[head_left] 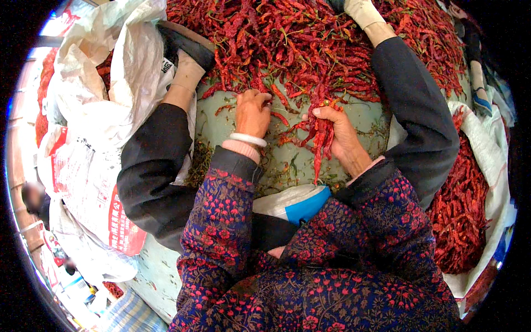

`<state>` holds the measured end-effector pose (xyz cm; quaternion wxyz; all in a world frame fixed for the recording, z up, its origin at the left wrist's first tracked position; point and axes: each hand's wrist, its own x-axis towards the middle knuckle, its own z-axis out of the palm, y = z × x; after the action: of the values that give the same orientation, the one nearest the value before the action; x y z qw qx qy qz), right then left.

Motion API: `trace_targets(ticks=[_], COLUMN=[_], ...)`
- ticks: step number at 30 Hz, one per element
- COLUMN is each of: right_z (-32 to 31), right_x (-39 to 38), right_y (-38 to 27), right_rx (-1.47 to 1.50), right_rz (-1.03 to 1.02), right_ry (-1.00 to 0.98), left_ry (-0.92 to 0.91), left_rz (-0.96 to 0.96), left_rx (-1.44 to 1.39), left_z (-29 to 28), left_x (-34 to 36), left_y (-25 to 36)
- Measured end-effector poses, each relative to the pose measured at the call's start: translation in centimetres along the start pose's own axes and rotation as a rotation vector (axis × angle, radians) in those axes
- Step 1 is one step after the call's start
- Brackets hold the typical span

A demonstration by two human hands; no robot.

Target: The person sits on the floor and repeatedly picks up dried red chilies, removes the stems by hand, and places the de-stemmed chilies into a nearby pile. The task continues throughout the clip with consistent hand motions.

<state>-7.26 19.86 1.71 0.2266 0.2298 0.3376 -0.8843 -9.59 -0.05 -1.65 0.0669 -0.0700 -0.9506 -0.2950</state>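
Dried red chili peppers (287, 39) lie in a broad heap between my spread legs. My right hand (345, 138) grips a bunch of dried chilies (321, 133), its thumb across the top and the pods hanging down. To its left, my left hand (253, 114), with a white bangle (248, 139) on the wrist, is at the near edge of the heap. Its fingers are curled downward against the chilies, and their tips are hidden. A few loose chilies (280, 118) lie between the two hands.
A white woven sack (94, 166) with red print stands at my left. On my right, an open white sack (480, 138) holds more dried chilies (459, 221). Stems and scraps (202, 160) litter the pale green ground sheet (287, 155). Another person's foot (480, 91) shows at the far right.
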Motion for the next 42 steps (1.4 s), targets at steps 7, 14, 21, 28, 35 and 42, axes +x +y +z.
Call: trace_targets(ticks=[7, 14, 21, 28, 35, 42], right_z=[-0.2, 0.8, 0.4, 0.5, 0.4, 0.2], right_x=[0.0, -1.4, -1.5, -0.8, -0.8, -0.6], right_y=[-0.1, 0.0, 0.0, -0.4, -0.5, -0.1], right_rx=[-0.085, -0.182, -0.194, -0.048, -0.094, -0.195], right_rz=[-0.080, -0.185, -0.159, -0.168, -0.223, -0.276], right_ry=[-0.062, -0.046, -0.117, -0.037, -0.006, -0.015], left_ry=[0.044, -0.052, -0.124, -0.053, -0.244, -0.175], left_rz=[-0.038, 0.161, 0.405, -0.028, -0.331, -0.404], left_rx=[-0.645, -0.494, -0.158, -0.726, -0.867, -0.902], left_z=[-2.9, -3.0, -3.7, -2.8, -2.0, -0.5], left_x=[-2.6, -3.4, -2.7, -3.2, -3.9, -4.5], left_y=[4.6, 7.9, 8.6, 8.0, 6.7, 7.5])
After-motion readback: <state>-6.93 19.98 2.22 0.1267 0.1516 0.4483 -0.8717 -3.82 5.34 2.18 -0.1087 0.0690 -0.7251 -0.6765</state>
